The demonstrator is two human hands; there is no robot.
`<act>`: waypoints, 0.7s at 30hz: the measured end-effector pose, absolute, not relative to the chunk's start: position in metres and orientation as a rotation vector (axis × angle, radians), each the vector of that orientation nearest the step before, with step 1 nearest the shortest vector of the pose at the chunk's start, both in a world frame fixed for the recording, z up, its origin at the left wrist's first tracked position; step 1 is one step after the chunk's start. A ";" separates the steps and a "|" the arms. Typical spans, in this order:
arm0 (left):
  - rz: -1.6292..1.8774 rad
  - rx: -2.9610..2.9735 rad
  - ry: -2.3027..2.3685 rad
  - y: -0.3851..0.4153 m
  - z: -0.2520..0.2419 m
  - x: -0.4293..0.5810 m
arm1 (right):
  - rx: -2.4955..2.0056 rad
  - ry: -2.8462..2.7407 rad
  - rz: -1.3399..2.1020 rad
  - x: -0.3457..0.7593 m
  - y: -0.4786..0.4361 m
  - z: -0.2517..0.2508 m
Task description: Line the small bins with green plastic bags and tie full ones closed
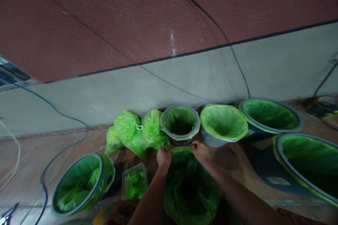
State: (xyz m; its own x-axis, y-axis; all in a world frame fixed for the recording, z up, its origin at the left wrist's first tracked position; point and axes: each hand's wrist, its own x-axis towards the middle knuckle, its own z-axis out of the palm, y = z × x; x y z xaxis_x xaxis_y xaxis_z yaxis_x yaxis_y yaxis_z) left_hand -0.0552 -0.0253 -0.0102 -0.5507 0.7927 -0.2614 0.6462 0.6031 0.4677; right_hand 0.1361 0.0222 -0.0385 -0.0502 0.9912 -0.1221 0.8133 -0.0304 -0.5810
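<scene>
A green plastic bag (171, 190) hangs wide open in front of me, its inside dark; whatever supports it from outside is hidden. My left hand (164, 157) is closed on the far left part of its rim. On the far right part, my right hand (201, 152) pinches the same rim. Just beyond my hands stands a small bin (180, 136) with a grey ring over its green liner. To its right is a grey bin (212, 140) whose green liner folds over the edge without a ring.
Tied green bags (128, 128) lean against the wall at left. A clear tub (124, 184) holds green plastic. A lined bin (101, 172) tilts at lower left, near a blue cable (63, 114). Larger lined bins (274, 175) stand at right. A black cable (239, 65) hangs down the wall.
</scene>
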 end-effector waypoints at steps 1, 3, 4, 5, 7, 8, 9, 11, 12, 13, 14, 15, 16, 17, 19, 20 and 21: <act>0.466 1.219 2.396 -0.026 -0.008 -0.055 | -1.847 -1.941 0.690 0.136 0.022 -0.036; 0.532 1.469 2.351 -0.027 -0.004 -0.052 | -1.686 -2.021 0.620 0.135 0.021 -0.031; 0.551 1.611 2.287 -0.027 -0.002 -0.050 | -1.597 -2.069 0.622 0.133 0.020 -0.029; 0.543 1.734 2.198 -0.027 -0.001 -0.048 | -1.525 -2.115 0.644 0.130 0.019 -0.028; 0.430 1.884 2.011 -0.027 -0.001 -0.044 | -1.448 -2.206 0.727 0.125 0.016 -0.029; 0.337 1.899 1.958 -0.027 -0.002 -0.043 | -1.442 -2.255 0.779 0.124 0.015 -0.031; 0.235 1.882 1.933 -0.028 -0.004 -0.043 | -1.460 -2.303 0.829 0.123 0.014 -0.032; 0.049 1.799 1.940 -0.030 -0.008 -0.044 | -1.548 -2.371 0.900 0.124 0.012 -0.036; -0.026 1.753 1.965 -0.031 -0.010 -0.046 | -1.593 -2.389 0.921 0.125 0.011 -0.037; -0.084 1.719 1.989 -0.032 -0.011 -0.047 | -1.628 -2.397 0.933 0.127 0.011 -0.038; -0.129 1.694 2.007 -0.034 -0.011 -0.048 | -1.646 -2.402 0.946 0.129 0.011 -0.038; -0.159 1.677 2.022 -0.035 -0.011 -0.048 | -1.651 -2.405 0.962 0.131 0.012 -0.037; -0.171 1.665 2.041 -0.037 -0.010 -0.049 | -1.647 -2.408 0.977 0.133 0.012 -0.036; -0.161 1.663 2.058 -0.039 -0.009 -0.049 | -1.652 -2.405 0.986 0.135 0.012 -0.035; -0.078 1.682 2.106 -0.044 -0.006 -0.049 | -1.721 -2.352 0.982 0.141 0.009 -0.033; -0.021 1.682 2.144 -0.047 -0.005 -0.050 | -1.782 -2.297 0.975 0.144 0.006 -0.034; 0.039 1.671 2.185 -0.049 -0.003 -0.051 | -1.859 -2.220 0.960 0.149 0.001 -0.035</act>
State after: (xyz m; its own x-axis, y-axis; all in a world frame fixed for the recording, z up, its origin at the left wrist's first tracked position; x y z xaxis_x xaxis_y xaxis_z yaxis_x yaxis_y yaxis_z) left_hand -0.0506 -0.0494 -0.0034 -0.2147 0.9339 -0.2859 0.9231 0.2897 0.2530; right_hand 0.1488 0.0006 -0.0348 -0.2546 0.9139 -0.3161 0.8564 0.0612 -0.5127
